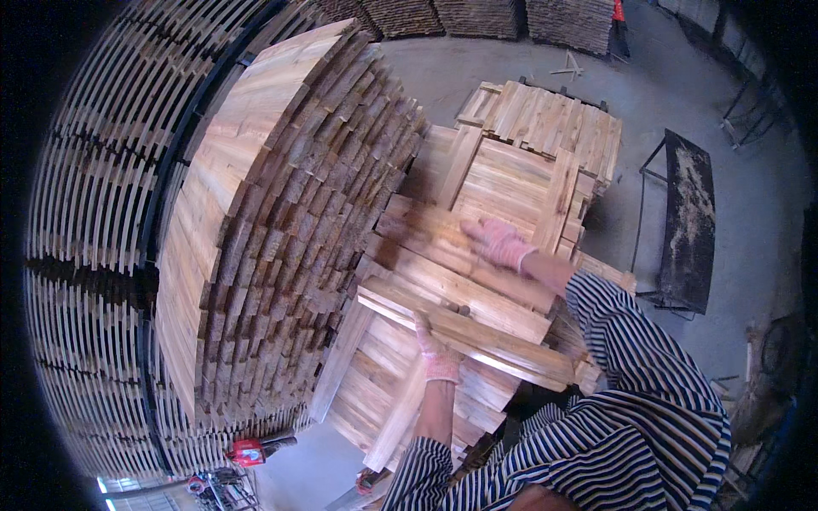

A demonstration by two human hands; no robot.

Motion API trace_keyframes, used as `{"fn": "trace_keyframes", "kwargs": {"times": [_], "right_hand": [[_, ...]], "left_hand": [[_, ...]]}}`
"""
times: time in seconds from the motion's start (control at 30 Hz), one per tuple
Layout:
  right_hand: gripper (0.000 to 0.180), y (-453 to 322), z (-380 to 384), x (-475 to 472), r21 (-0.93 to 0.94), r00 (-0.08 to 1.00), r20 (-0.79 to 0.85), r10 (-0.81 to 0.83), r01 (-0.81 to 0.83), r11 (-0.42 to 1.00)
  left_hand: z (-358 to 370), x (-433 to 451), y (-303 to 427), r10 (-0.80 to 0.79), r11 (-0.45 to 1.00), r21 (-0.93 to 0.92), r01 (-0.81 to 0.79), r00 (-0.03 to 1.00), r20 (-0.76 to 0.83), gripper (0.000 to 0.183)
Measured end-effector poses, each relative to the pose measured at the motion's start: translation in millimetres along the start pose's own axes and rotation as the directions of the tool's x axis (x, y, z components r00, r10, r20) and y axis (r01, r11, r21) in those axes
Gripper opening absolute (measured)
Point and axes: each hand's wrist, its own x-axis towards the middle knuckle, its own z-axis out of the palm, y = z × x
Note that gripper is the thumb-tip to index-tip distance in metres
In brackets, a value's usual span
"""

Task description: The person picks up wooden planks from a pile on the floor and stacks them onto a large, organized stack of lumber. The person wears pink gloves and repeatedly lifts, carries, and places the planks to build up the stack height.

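Observation:
My left hand, in a pink work glove, grips a pair of long wooden boards held together at a slant above the stack; its fingertips show over their far edge. My right hand, gloved alike and blurred by motion, is over another wooden board, with its fingers reaching to the left. Whether it touches that board cannot be told. More flat boards lie side by side between my hands. Below my left hand, crosswise wooden strips rest on a layer of boards.
A tall stack of boards rises close on the left, before racks of thin slats. Beyond my right hand lies another board stack. A dark metal-framed table stands at right on the concrete floor.

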Motion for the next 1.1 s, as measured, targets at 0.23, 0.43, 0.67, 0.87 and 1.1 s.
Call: {"fn": "trace_keyframes", "kwargs": {"times": [0.23, 0.43, 0.67, 0.87, 1.1], "right_hand": [[0.065, -20.9, 36.4, -14.3, -0.422, 0.837, -0.496, -0.23, -0.001, 0.907], [0.081, -60.5, -30.4, -59.5, 0.37, 0.986, 0.12, -0.115, 0.063, 0.927], [0.066, 22.8, -54.1, 34.4, -0.057, 0.988, -0.146, -0.042, 0.034, 0.998], [0.056, 48.1, -6.6, 45.2, -0.211, 0.974, -0.197, -0.109, 0.066, 0.975], [0.088, -4.7, -65.2, -28.6, 0.272, 0.99, 0.008, -0.14, 0.133, 0.953]], "left_hand": [[12.7, 24.0, 1.7, -0.014, 0.999, -0.04, 0.011, 0.997, -0.076, 0.082], [84.9, 64.9, -8.1, 0.067, 0.993, 0.107, -0.057, 0.993, -0.098, 0.091], [62.3, 107.0, -21.0, 0.057, 0.992, 0.111, -0.051, 0.997, -0.053, 0.101], [81.5, 111.3, -34.3, -0.033, 0.997, 0.063, 0.033, 0.999, -0.006, 0.1], [149.6, 105.1, -15.5, -0.022, 0.977, 0.214, 0.016, 0.999, 0.027, 0.122]]}}
